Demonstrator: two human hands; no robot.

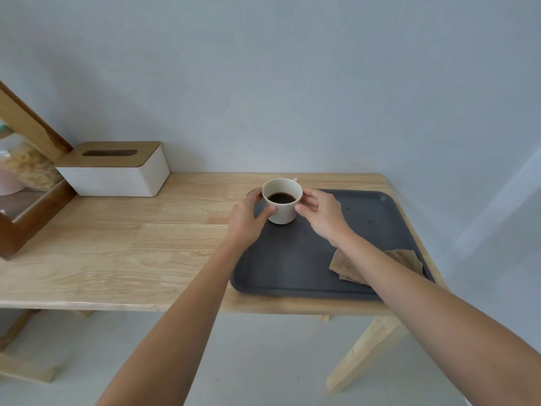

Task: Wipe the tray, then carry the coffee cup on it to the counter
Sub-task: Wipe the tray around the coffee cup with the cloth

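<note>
A cream coffee cup (281, 200) holding dark coffee stands at the far left corner of a dark grey tray (298, 259) on the wooden table. My left hand (248, 215) wraps the cup's left side, thumb against its wall. My right hand (319, 210) grips the cup's right side with fingers and thumb. The cup's small handle points away from me. A folded brown cloth (345, 266) lies on the tray's near right part, partly hidden under my right forearm.
A white tissue box with a wooden lid (117, 171) stands at the back left of the table (131, 253). A wooden-framed shelf with food jars (26, 171) sits at the far left. The table's right edge runs close beside the tray.
</note>
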